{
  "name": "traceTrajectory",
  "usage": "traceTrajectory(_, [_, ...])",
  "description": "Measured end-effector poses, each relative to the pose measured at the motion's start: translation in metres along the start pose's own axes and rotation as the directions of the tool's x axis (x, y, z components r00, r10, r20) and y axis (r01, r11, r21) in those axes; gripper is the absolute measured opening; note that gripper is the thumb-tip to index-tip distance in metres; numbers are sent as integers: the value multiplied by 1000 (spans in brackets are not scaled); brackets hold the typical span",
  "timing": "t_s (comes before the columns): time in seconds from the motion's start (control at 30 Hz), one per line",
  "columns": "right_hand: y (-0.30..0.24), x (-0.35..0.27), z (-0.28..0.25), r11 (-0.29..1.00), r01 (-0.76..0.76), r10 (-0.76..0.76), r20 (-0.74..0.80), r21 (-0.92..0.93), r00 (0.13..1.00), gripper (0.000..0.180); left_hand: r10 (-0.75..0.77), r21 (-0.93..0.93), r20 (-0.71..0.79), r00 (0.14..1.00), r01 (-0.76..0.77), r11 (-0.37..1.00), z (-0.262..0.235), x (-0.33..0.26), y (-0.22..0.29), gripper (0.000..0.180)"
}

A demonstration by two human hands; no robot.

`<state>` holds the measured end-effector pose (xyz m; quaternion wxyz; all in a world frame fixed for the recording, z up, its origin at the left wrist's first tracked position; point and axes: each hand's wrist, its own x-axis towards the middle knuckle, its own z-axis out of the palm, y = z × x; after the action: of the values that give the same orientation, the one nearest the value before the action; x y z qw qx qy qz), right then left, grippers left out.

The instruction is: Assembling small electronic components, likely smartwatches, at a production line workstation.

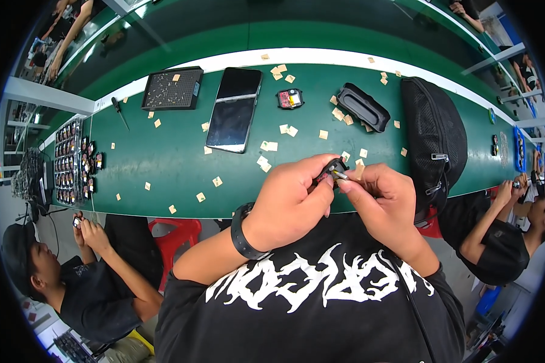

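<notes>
Above the near edge of the green table, my left hand grips a small black watch case with its inside showing, including some reddish parts. My right hand meets it from the other side. Its thumb and fingers pinch a small silvery and yellow piece at the case; whether that piece is attached cannot be made out. A beige paper square shows by my right fingertips. Farther back on the table lies another open watch case with a yellow and silver inside.
A phone, a black tray of tiny screws, a screwdriver, a black oblong holder and a black zipped bag lie around. Beige squares are scattered about. Watch units fill a clear tray at left. Co-workers sit on both sides.
</notes>
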<state>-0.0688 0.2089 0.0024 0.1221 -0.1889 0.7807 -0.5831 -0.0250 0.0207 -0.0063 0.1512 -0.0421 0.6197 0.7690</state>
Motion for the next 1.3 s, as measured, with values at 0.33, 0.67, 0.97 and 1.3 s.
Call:
traceTrajectory(0.33, [8,8,-1,993,-59,57,19,106,998,11,136,204,48,990,-143,969,-3,-5,-6,41])
traceTrajectory(0.67, [9,18,-2,751,-420,343,242,509,907,25,97,30,103,990,-101,994,-2,-9,-11,42])
traceTrajectory(0.97, [4,1,-17,876,414,-375,189,-248,908,46,-33,-439,103,994,75,895,-8,-12,-4,49])
traceTrajectory(1.3, [4,-7,0,794,473,-448,159,-382,880,56,102,-166,1,995,-100,981,5,-18,-6,54])
